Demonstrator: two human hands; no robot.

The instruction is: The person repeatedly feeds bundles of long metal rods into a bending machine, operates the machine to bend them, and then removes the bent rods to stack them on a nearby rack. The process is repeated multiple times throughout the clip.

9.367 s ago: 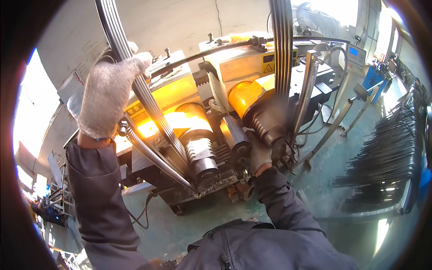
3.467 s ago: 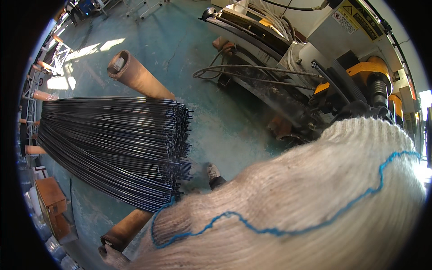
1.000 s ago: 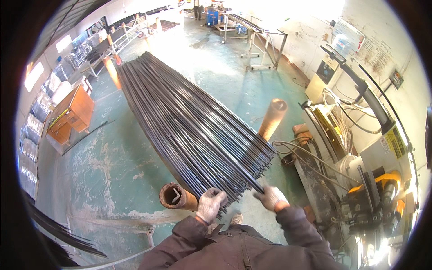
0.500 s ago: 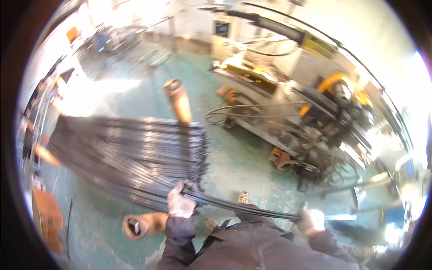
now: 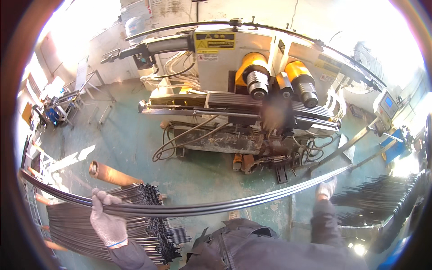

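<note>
Several long, thin dark metal rods stretch across the head view in one bundle, curved by the lens. My left hand, in a pale knit glove, grips the bundle on the left with its fingers wrapped round it. On the right my right hand, also gloved, is closed on the rods near their right end; its fingers partly hide behind them. Below my left hand lies a large stack of similar rods, their cut ends facing right. The bundle passes above this stack.
A bending-type machine with yellow-collared spindles stands ahead, cables hanging at its front. A control screen on a post is at the right. A second rod stack lies right of me; a brown tube lies left.
My view has turned right, bringing the machine in front of me. Both hands have moved further apart, and the rods now span the view clear of the stack.
</note>
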